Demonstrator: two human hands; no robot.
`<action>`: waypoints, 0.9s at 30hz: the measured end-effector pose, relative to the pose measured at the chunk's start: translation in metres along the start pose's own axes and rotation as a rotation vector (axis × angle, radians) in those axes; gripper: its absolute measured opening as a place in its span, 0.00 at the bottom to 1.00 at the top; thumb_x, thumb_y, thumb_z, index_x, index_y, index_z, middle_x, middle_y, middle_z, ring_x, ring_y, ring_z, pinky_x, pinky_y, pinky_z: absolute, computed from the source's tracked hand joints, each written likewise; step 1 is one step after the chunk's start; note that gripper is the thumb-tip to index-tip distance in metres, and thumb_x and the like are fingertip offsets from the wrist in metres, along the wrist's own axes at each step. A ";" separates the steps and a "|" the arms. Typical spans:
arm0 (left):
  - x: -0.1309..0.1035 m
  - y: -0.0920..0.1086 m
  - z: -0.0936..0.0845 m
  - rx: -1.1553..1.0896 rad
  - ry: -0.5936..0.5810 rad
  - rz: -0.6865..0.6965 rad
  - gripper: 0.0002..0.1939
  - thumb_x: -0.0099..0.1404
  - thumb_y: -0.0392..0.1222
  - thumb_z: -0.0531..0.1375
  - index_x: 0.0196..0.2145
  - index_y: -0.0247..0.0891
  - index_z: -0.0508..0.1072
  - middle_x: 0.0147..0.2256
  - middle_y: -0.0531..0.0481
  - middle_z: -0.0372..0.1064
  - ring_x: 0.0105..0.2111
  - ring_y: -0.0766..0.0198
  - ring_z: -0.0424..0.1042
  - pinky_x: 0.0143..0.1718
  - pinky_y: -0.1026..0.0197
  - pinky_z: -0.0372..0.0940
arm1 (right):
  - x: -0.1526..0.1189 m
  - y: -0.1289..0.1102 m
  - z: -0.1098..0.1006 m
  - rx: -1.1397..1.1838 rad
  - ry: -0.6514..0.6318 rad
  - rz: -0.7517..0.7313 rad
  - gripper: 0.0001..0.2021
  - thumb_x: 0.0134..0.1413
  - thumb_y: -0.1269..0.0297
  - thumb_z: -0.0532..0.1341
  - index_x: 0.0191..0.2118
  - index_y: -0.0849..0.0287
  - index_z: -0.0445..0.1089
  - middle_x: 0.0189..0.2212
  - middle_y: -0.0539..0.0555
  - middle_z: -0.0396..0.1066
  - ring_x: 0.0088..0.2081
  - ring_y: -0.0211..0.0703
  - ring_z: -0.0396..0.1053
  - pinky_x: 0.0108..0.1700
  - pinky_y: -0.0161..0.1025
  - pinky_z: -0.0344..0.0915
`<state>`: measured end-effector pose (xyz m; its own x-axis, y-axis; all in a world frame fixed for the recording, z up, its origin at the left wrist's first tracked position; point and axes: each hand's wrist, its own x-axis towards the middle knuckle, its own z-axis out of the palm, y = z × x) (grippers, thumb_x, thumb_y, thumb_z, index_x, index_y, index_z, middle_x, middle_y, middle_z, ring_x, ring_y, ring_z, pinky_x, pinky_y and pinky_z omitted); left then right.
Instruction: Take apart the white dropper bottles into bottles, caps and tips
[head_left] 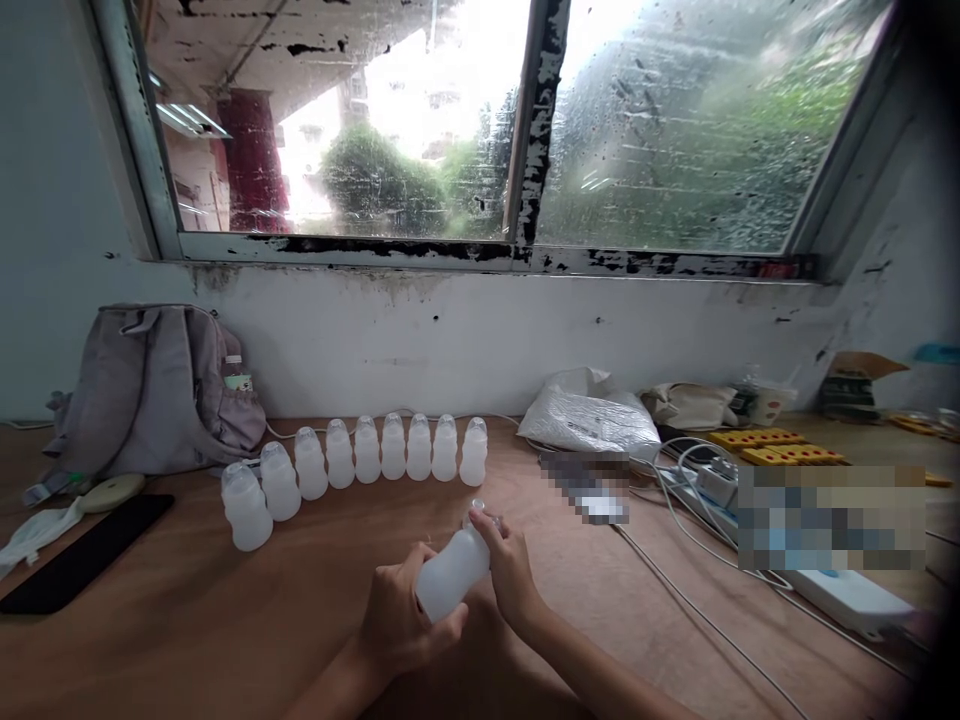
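Observation:
My left hand (409, 610) is wrapped round the body of a frosted white baby bottle (453, 572), which I hold tilted just above the table, its top leaning away to the right. At the bottle's upper end, my right hand (511, 565) closes its fingers round the neck, and a clear tip (477, 507) shows above them. The fingers partly hide what sits on the neck. Beyond my hands, several similar bottles (393, 450) with clear domed caps stand upright in a curved row, the nearest bottle (247, 510) at its left end.
A grey backpack (161, 390) leans on the wall at the left, behind a black flat strip (90, 555) and a tape roll (112, 493). To the right lie a silvery bag (589, 415), a white power strip (847, 600), trailing cables and yellow blocks (791, 455) on the wooden table (187, 620).

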<state>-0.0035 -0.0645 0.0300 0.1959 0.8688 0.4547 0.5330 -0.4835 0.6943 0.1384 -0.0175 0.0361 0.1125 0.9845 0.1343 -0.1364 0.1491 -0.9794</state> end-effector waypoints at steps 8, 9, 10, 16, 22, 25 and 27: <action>0.004 0.012 0.004 -0.462 -0.095 -0.221 0.18 0.55 0.55 0.49 0.20 0.36 0.60 0.16 0.55 0.54 0.16 0.71 0.53 0.17 0.67 0.48 | -0.004 -0.005 -0.001 0.053 -0.005 -0.070 0.15 0.44 0.52 0.57 0.21 0.60 0.59 0.17 0.48 0.59 0.20 0.35 0.57 0.21 0.32 0.55; 0.004 0.013 0.007 -0.532 -0.115 -0.256 0.20 0.57 0.55 0.46 0.19 0.36 0.59 0.15 0.55 0.52 0.15 0.71 0.52 0.16 0.67 0.46 | -0.005 -0.007 -0.001 0.069 -0.027 -0.090 0.15 0.45 0.52 0.56 0.22 0.59 0.59 0.17 0.48 0.59 0.20 0.35 0.57 0.22 0.32 0.55; 0.003 0.014 0.009 -0.580 -0.126 -0.276 0.21 0.58 0.55 0.45 0.19 0.36 0.59 0.15 0.56 0.51 0.15 0.72 0.51 0.15 0.67 0.45 | -0.005 -0.009 -0.001 0.088 -0.046 -0.102 0.14 0.46 0.53 0.56 0.23 0.59 0.60 0.18 0.48 0.59 0.21 0.35 0.57 0.22 0.32 0.56; 0.003 0.012 0.008 -0.603 -0.049 -0.261 0.19 0.56 0.54 0.49 0.21 0.35 0.60 0.19 0.55 0.53 0.16 0.72 0.51 0.16 0.67 0.47 | -0.001 -0.011 -0.001 0.152 -0.122 -0.029 0.13 0.46 0.53 0.57 0.36 0.55 0.60 0.24 0.47 0.60 0.22 0.34 0.59 0.20 0.29 0.54; 0.008 -0.001 0.001 -0.630 0.051 -0.326 0.19 0.57 0.54 0.47 0.18 0.36 0.55 0.16 0.56 0.49 0.16 0.72 0.48 0.16 0.68 0.45 | 0.016 0.000 -0.007 0.105 -0.260 -0.081 0.15 0.44 0.53 0.59 0.34 0.57 0.60 0.20 0.45 0.58 0.19 0.31 0.54 0.18 0.29 0.52; 0.009 -0.006 -0.003 -0.628 0.069 -0.322 0.19 0.56 0.53 0.48 0.18 0.36 0.55 0.17 0.56 0.49 0.16 0.73 0.48 0.15 0.68 0.45 | 0.021 0.004 -0.011 0.075 -0.250 -0.093 0.14 0.43 0.54 0.60 0.32 0.57 0.61 0.17 0.43 0.56 0.17 0.30 0.53 0.18 0.29 0.50; 0.009 -0.007 -0.005 -0.616 0.051 -0.295 0.18 0.56 0.53 0.48 0.19 0.36 0.56 0.17 0.55 0.50 0.17 0.72 0.49 0.15 0.68 0.45 | 0.022 0.005 -0.012 0.090 -0.219 -0.084 0.13 0.44 0.53 0.58 0.30 0.58 0.62 0.17 0.44 0.56 0.17 0.30 0.53 0.18 0.29 0.50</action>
<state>-0.0101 -0.0535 0.0320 0.0673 0.9747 0.2134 -0.0101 -0.2132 0.9770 0.1523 0.0041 0.0324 -0.0873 0.9632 0.2540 -0.2240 0.2295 -0.9472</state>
